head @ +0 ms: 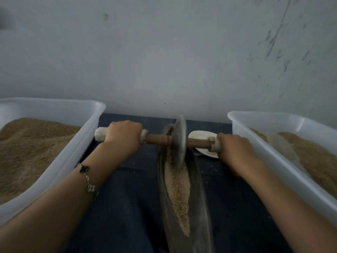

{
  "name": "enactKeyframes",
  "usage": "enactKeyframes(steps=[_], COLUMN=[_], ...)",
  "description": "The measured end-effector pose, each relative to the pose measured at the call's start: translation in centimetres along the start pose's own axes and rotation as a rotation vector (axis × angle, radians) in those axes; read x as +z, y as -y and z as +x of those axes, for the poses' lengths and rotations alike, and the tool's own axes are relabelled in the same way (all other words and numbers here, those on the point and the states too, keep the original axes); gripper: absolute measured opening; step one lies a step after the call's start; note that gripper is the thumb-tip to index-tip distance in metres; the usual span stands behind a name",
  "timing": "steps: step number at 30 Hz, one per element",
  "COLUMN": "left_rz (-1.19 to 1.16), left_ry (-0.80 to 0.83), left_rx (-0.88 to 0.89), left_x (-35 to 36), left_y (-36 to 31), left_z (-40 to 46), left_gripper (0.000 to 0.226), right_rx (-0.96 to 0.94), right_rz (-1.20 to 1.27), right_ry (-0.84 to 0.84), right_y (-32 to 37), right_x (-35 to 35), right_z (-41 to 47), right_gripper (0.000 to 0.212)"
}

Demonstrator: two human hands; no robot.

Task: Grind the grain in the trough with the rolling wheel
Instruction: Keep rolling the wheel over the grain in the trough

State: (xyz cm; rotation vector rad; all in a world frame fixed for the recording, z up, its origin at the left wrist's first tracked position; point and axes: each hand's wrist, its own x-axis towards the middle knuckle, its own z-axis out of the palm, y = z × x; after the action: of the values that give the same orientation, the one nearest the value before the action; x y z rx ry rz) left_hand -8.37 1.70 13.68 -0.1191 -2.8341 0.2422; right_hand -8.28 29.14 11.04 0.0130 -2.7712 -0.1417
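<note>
The trough (pixel 197 189) lies lengthwise on the dark blue surface (pixel 127 207), its far end near the grey wall (pixel 164 52). Pale grain (pixel 177 187) fills the middle of the trough in a long strip. The wheel (pixel 179 141) stands upright in the far part of the trough, with its lower edge in the grain. A wooden axle (pixel 157 138) goes through the wheel to both sides. The left hand (pixel 123 135) holds the left handle (pixel 100 135), with fingers curled over it. The right hand (pixel 235 148) holds the right handle (pixel 215 145) in the same way. A bracelet (pixel 87 178) is on the left wrist. Left of the trough stands a white tub (pixel 87 136) with brown meal (pixel 32 148); right of it stands a second tub (pixel 259 143), also with meal. Just right of the wheel, behind the axle, lies a white thing (pixel 202 135), maybe a scoop.
</note>
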Motion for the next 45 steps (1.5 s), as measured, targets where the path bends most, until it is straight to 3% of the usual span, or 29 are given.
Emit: enactKeyframes(steps=[3,6,8,11,13,16,19,24,27,32,38,41,45], left_rz=[-0.07,-0.106,-0.204,-0.217,-0.224,-0.218,-0.129,-0.143,-0.045,-0.032,-0.188,-0.149,-0.133], left_ry=[0.002,-0.187,-0.31,-0.307,-0.24,-0.127,-0.192,-0.274,-0.279,-0.263,-0.293,-0.314,-0.314], left_rx=[0.048,0.208,0.3,0.365,0.343,0.28,0.097,-0.014,-0.077,0.036,0.286,0.343,0.305], left_x=[-0.6,-0.9,-1.4,-1.9,-1.8,-0.8,0.9,2.4,2.3,1.7,-1.2,-1.9,-1.0], left_y=[-0.2,0.1,0.8,1.8,2.0,1.3,0.3,-0.8,-0.9,-0.6,0.6,1.1,0.9], left_z=[-2.6,-7.8,-10.7,-12.9,-13.0,-11.6,-8.5,-3.2,-1.2,-3.9,-10.7,-12.2,-11.4], left_gripper=[0.01,0.036,0.049,0.051,0.053,0.054,0.032,0.026,0.027,0.029,0.049,0.048,0.049], right_rx=[0.004,-0.086,-0.165,-0.302,-0.301,-0.278,-0.159,-0.147,-0.076,-0.085,-0.088,-0.067,-0.108], right_rz=[0.092,0.18,0.077,0.087,0.108,0.114,0.099,0.079,0.052,0.164,0.055,-0.017,0.019], right_ry=[0.118,0.139,0.184,0.027,-0.07,-0.081,-0.139,-0.315,-0.283,-0.194,0.187,0.274,0.172], right_y=[-0.2,-1.0,-1.2,-1.7,-1.8,-1.0,-0.4,0.4,0.8,0.0,-2.0,-2.1,-1.5], right_x=[-1.1,-2.6,-4.1,-6.5,-6.3,-5.1,-2.2,0.0,0.4,0.0,-2.5,-4.5,-4.3], right_z=[-2.4,-6.5,-8.9,-11.1,-11.6,-10.1,-7.2,-1.8,0.2,-3.0,-9.4,-10.6,-10.1], right_gripper=[0.022,0.016,0.034,0.062,0.06,0.057,0.033,0.022,0.02,0.013,0.027,0.028,0.05])
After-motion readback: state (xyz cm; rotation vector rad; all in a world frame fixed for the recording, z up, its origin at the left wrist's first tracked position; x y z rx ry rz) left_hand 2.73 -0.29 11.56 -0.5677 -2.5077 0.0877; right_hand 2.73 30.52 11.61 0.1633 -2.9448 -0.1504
